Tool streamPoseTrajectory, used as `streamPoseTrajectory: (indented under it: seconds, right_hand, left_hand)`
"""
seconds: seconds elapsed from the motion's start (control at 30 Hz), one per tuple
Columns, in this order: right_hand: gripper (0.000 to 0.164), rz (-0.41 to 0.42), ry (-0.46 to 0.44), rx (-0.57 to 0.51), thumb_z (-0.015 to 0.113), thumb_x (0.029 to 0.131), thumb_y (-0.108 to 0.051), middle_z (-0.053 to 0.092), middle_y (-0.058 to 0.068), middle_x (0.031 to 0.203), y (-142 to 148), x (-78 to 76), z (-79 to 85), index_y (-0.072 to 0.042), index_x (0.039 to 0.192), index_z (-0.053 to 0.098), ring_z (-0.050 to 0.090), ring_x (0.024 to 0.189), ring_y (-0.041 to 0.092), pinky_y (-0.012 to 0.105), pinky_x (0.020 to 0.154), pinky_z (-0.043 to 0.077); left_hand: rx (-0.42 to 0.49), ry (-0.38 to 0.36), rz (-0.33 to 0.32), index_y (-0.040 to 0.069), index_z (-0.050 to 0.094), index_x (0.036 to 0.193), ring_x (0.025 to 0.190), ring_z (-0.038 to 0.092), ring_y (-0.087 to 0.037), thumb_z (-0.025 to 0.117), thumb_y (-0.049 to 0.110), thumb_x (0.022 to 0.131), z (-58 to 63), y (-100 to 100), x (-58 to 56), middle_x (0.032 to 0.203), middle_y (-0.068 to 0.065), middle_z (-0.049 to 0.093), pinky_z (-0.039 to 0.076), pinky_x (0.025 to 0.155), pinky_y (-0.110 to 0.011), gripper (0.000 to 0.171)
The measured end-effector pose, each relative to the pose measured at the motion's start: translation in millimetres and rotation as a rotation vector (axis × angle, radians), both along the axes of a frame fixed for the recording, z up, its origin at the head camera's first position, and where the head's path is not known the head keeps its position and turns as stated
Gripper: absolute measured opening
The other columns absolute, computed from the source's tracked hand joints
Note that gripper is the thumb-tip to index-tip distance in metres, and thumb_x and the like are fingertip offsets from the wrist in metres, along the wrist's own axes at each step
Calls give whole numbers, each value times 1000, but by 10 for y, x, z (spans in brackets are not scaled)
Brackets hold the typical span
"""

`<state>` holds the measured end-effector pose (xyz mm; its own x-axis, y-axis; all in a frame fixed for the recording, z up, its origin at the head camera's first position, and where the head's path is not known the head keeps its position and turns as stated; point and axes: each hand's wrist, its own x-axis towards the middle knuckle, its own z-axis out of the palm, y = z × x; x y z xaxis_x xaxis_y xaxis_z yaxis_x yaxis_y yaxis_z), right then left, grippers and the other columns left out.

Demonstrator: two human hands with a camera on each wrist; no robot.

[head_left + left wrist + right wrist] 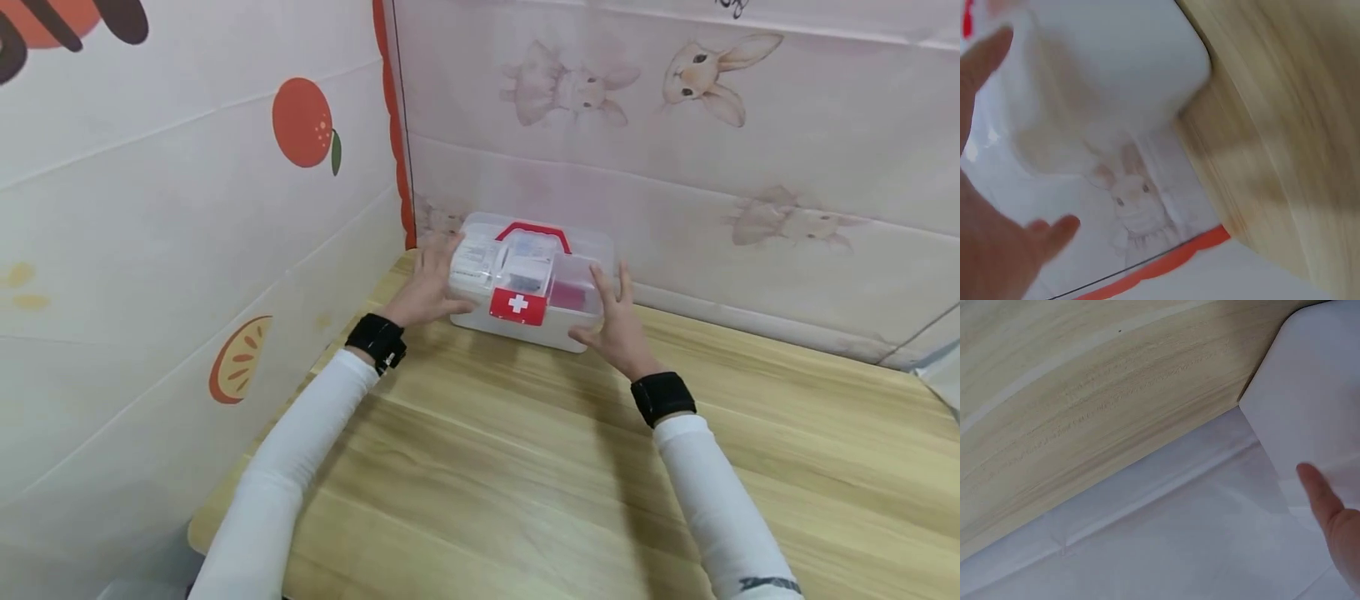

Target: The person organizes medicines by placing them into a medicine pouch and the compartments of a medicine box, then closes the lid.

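A first-aid box (547, 335) stands at the back of the table, with a clear lid, a white base, a red handle (534, 229) and a red latch (517, 306) marked by a white cross. Packets show through its lid. My left hand (426, 287) is at the box's left side, thumb and fingers spread. At the right front corner is my right hand (618, 327), its fingers apart and reaching along the side. In the left wrist view, thumb and fingers spread near the white base (1122, 69). One fingertip overlaps the box wall (1316, 400) in the right wrist view.
The wood-grain table (480, 467) fills the foreground. Close behind the box hangs a wall covering (675, 167) with rabbit prints. Another covering (150, 250) with fruit prints runs along the table's left edge.
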<state>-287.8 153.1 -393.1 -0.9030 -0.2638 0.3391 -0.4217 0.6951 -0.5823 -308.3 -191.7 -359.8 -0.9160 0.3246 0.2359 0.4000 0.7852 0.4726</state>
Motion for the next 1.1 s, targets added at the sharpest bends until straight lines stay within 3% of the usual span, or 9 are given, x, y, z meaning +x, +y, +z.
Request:
streamPoseTrajectory:
  seconds: [0.07,0.17,0.33,0.47,0.7,0.83,0.93,1.1]
  right_hand:
    - [109,2,-22,9,87,77,-14,-3,23,163,16,-25,8,-28,158,16,52,117,55,59,90,51]
    - [101,23,-24,14,85,79,-11,2,26,163,7,-46,3,-24,156,21,56,112,56,60,90,51]
    - [95,32,24,-4,84,78,-5,8,30,161,-16,-64,-4,-18,152,27,48,122,57,61,93,48]
    - [93,44,30,-14,83,78,-3,8,31,160,10,-74,-26,-15,152,28,40,130,57,62,97,45]
    - [92,65,36,-5,81,80,-3,7,33,160,58,-82,-18,-14,154,27,65,96,48,52,83,56]
    - [93,78,44,-12,81,81,-3,7,34,159,67,-72,-19,-14,154,26,55,117,53,56,91,52]
    - [93,91,47,-27,81,80,-1,7,34,159,71,-64,-27,-13,154,25,39,131,56,61,97,46]
    - [91,87,81,-32,80,80,1,9,37,158,86,-77,-71,-12,153,27,30,137,57,63,100,41]
  left_hand:
    - [-76,13,-63,22,5,159,150,-2,-38,83,40,80,0,3,-82,164,-18,-7,22,116,-60,112]
    - [-114,55,-98,17,16,158,151,6,-36,83,37,80,-38,-4,-149,164,-20,3,27,116,-56,104]
    - [-171,161,-87,11,28,155,150,17,-34,82,37,79,-77,-17,-211,162,-22,16,26,118,-49,97]
    - [-217,171,-87,12,28,155,149,21,-35,80,41,80,-73,0,-226,161,-23,18,29,117,-49,96]
    - [-207,196,-118,9,27,155,147,25,-37,79,38,81,-82,20,-252,159,-26,21,31,116,-48,94]
    - [-194,147,-108,11,24,156,147,24,-37,76,38,83,-51,32,-214,160,-25,18,34,114,-48,94]
    - [-179,117,-103,12,22,156,146,27,-37,76,37,84,-47,38,-195,161,-25,15,39,111,-46,93]
    - [-121,106,-114,11,23,156,143,30,-39,77,32,85,-81,62,-211,160,-26,13,43,107,-47,93]
